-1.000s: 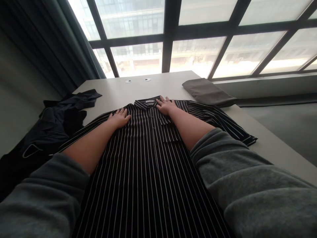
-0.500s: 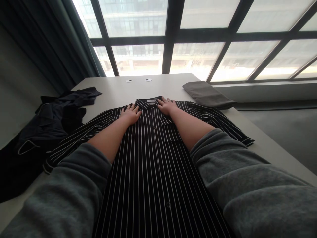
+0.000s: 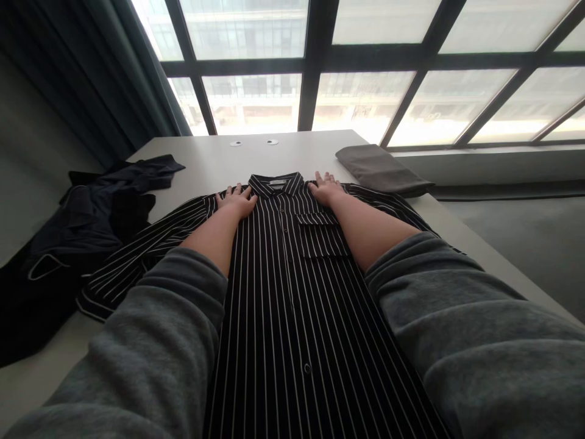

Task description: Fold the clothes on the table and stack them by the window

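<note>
A black shirt with white stripes (image 3: 274, 292) lies front side up, its collar (image 3: 276, 184) pointing away from me and its sleeves spread to both sides. On the shoulder left of the collar rests my left hand (image 3: 236, 202), fingers spread and flat on the cloth. My right hand (image 3: 326, 188) lies with stretched fingers on the other shoulder, just right of the collar. Neither hand grips the fabric. A chest pocket (image 3: 320, 235) shows beside my right forearm, which covers part of the right sleeve.
The shirt is on a white table (image 3: 205, 158). Dark crumpled clothes (image 3: 91, 213) are heaped at the left edge. A folded grey-brown cloth (image 3: 381, 167) lies at the back right. Two round white discs (image 3: 272, 142) sit near the far edge, before a large window (image 3: 256, 100).
My right hand has moved right, away from the collar and along the shoulder. My left hand has shifted slightly left, still flat on the shirt.
</note>
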The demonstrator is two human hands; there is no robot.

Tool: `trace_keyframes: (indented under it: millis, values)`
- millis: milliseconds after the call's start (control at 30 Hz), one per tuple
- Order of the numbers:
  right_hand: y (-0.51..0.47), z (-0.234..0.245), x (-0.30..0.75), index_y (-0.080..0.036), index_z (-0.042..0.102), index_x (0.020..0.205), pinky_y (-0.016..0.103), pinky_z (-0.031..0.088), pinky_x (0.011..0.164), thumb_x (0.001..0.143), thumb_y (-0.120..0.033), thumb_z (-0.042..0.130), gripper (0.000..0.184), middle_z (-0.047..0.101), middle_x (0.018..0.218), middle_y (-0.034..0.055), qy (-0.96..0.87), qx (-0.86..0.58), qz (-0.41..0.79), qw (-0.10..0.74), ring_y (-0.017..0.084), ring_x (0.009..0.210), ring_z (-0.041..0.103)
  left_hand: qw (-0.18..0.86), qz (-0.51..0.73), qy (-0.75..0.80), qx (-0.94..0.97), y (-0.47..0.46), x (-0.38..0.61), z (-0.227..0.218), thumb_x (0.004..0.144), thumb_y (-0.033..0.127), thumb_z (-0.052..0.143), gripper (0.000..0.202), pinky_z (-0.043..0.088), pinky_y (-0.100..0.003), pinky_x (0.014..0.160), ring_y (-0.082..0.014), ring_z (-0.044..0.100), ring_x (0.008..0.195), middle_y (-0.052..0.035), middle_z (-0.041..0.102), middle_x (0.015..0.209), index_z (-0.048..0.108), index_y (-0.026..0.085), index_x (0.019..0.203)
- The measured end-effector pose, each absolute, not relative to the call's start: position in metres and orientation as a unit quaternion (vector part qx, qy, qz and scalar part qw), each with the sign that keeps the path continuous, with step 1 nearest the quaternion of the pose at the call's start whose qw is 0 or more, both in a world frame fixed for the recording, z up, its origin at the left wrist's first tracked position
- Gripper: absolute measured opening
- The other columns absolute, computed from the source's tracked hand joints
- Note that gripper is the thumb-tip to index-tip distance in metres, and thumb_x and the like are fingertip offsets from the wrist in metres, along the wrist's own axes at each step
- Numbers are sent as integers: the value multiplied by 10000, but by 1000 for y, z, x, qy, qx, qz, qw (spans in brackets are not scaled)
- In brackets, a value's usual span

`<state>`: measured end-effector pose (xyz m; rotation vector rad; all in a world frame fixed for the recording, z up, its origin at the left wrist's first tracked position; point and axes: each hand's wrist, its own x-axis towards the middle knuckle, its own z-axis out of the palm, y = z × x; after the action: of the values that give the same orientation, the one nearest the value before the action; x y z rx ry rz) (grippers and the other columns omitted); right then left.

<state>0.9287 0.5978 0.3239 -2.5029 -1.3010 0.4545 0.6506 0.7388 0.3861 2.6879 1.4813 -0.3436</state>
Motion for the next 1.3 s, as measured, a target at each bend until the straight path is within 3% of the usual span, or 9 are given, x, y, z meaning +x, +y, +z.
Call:
trace_keyframes:
  millis: [100,300,467,533,667,767,967,1167,1300]
  values:
    - [582,318,947,-109,125,1734,535,67,1336,1084,-631,223,839,30,1789,207,-455,-869,152,124,352,1661,44,32,-109,482,869,740,652,385,997,699,175,792,55,-759,1267,-380,30,1666,-5,37,1816,199,375,1719]
    - [580,324,937,-22,231,1694,553,102,1330,1091,-543,265,798,61,1784,215,-488,-859,99,117,362,1659,59,42,-99,491,864,741,655,383,993,716,185,803,75,-730,1278,-362,25,1668,1,18,1815,187,377,1721]
    - [592,335,889,-15,521,1531,507,175,1320,1085,-407,298,634,450,1646,238,-571,-808,72,129,333,1550,390,36,-92,491,866,743,655,383,998,699,195,794,181,-711,1266,-379,47,1664,-3,47,1815,212,365,1718]
    - [593,334,879,-28,460,1584,515,199,1316,1083,-427,305,658,386,1689,231,-563,-809,98,136,333,1576,347,32,-90,490,866,744,655,382,1000,693,200,794,189,-715,1262,-390,52,1662,-10,61,1815,223,356,1718]
    - [592,330,890,-141,196,1727,613,66,1324,1077,-591,291,796,91,1799,129,-508,-839,156,117,352,1657,96,25,-92,493,865,746,655,381,992,715,201,802,190,-717,1260,-401,55,1659,-7,62,1816,230,367,1714]
    - [592,329,906,-188,143,1742,634,27,1317,1071,-638,261,817,27,1808,80,-503,-840,180,94,356,1662,38,21,-96,493,864,748,656,379,990,730,195,798,163,-728,1260,-395,57,1660,-13,57,1818,221,391,1712]
    - [590,329,908,-180,150,1741,608,30,1319,1071,-637,241,816,40,1807,99,-502,-843,167,98,348,1661,45,20,-85,549,831,744,652,381,1002,687,179,829,159,-748,1250,-398,71,1659,-86,50,1814,180,292,1731]
    - [582,351,887,-82,237,1711,579,95,1320,1094,-536,191,767,86,1794,166,-495,-851,91,151,349,1656,94,-28,-116,541,832,727,611,412,1026,608,161,841,33,-667,1306,-368,46,1666,-141,57,1804,245,128,1712]
    - [542,368,873,-3,249,1686,485,147,1331,1091,-533,229,797,175,1766,232,-534,-827,84,157,348,1647,158,-36,-106,536,837,710,549,431,1038,606,154,826,166,-654,1299,-389,168,1645,-164,144,1792,288,127,1698]
